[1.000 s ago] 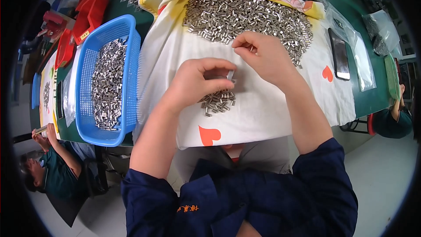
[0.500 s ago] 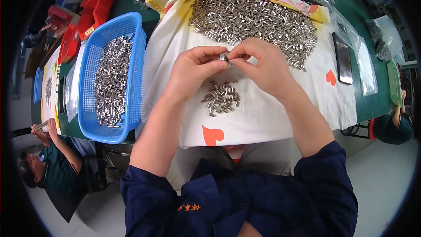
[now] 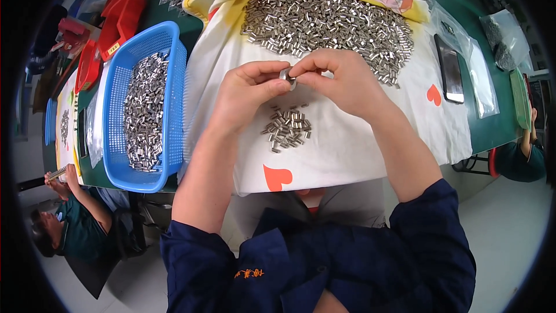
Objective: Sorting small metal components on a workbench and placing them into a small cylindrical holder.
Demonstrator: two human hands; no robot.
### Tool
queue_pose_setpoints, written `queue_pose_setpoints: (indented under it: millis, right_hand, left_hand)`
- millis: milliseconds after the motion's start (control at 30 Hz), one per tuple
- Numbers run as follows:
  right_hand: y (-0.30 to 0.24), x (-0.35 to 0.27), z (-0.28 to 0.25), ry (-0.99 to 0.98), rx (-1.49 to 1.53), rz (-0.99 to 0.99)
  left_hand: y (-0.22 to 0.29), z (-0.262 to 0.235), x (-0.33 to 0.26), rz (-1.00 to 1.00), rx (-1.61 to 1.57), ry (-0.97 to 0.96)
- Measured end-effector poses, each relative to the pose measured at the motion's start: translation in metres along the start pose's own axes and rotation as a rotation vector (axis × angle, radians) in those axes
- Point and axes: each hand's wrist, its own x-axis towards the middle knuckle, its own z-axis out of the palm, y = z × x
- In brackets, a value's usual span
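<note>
Over the white cloth (image 3: 341,156), my left hand (image 3: 246,90) pinches a small round silver metal piece (image 3: 285,73) between thumb and fingers. My right hand (image 3: 341,81) meets it from the other side, thumb and forefinger closed at the same piece. Whether a second small part sits between the right fingertips is hidden. Just below the hands lies a small pile of short metal cylinders (image 3: 286,129). Beyond them spreads a large heap of similar cylinders (image 3: 330,20), its far side bordered by the folded, patterned cloth edge.
A blue plastic basket (image 3: 180,64) full of metal cylinders stands at the left. Red bins (image 3: 119,23) are farther left. A phone (image 3: 449,69) and clear plastic bags (image 3: 483,81) lie at the right. Co-workers sit at the left (image 3: 87,214) and right (image 3: 521,159).
The whole view has shifted slightly. Both hands stay together at the small metal piece, whose tilt looks a little different; its silver rim now shows more upright.
</note>
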Motion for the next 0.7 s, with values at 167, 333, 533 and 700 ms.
queue_pose_setpoints:
  millis: [167, 333, 533, 700]
  right_hand:
    - [-0.004, 0.001, -0.007, -0.109, -0.006, 0.164]
    - [0.026, 0.01, -0.014, 0.182, -0.387, -0.016]
    - [0.042, 0.011, 0.0, 0.179, -0.723, -0.158]
    - [0.038, 0.007, 0.0, 0.15, -0.732, -0.138]
  left_hand:
    - [0.001, -0.002, -0.002, -0.039, 0.058, -0.051]
    - [0.005, 0.001, -0.002, -0.062, 0.129, -0.053]
    - [0.007, 0.004, 0.0, -0.098, 0.023, 0.021]
    - [0.003, 0.004, -0.002, -0.112, 0.136, -0.069]
